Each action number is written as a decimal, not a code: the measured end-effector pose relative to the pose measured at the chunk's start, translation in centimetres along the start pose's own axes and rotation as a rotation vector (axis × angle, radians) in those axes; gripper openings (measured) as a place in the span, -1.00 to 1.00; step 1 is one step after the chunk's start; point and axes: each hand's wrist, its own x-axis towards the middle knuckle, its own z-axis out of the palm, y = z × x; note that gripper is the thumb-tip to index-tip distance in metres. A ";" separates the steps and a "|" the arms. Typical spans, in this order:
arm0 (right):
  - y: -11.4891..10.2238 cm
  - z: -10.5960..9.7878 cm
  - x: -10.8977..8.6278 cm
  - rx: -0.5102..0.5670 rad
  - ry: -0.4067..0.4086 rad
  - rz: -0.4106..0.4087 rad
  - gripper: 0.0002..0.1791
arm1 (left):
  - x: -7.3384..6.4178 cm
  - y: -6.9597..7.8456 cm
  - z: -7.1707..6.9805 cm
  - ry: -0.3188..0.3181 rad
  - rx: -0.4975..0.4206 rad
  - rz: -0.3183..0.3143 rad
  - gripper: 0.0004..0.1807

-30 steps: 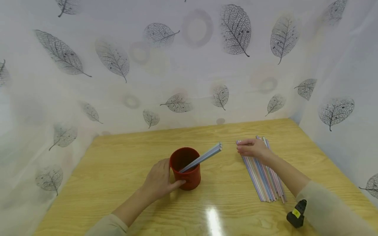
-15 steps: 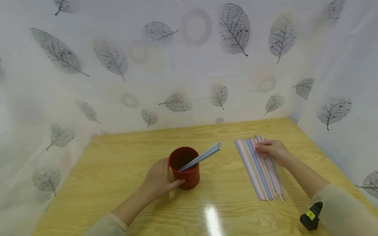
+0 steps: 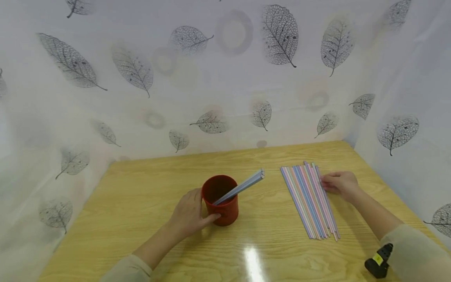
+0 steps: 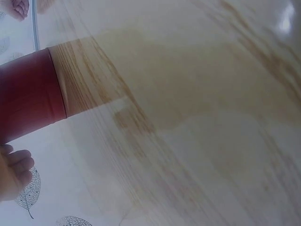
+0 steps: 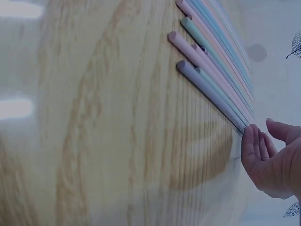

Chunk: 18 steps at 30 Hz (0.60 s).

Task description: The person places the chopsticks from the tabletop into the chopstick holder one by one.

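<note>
A red cup stands on the table, tilted bluish sticks leaning out over its right rim. Its left side is held by my left hand, thumb across the front and fingers round the back; in the left wrist view some fingers show below the cup. To the right lies a row of slim pastel sticks, pink, green, blue and purple. At the row's right edge, my right hand has its fingertips against the outermost purple stick, the thumb standing apart in the right wrist view.
The wooden table ends at a pale curtain printed with leaves, behind and at both sides. A black device with a yellow mark is at the right sleeve. Light glares on the tabletop near the front.
My right hand has moved rightward from the left top corner of the row, across the sticks, to its right edge. The left hand and cup have stayed in place.
</note>
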 end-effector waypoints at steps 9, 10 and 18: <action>-0.3 0.0 0.1 -0.187 0.027 0.077 -0.82 | 0.0 0.0 0.2 -0.006 -0.007 0.004 -0.08; -0.2 -0.1 0.1 -0.201 0.031 0.078 -0.82 | 0.0 0.0 0.2 -0.007 -0.006 0.004 -0.08; 0.0 -0.3 0.4 -0.315 0.024 0.091 -0.90 | 0.0 -0.1 0.2 0.005 -0.002 0.008 -0.08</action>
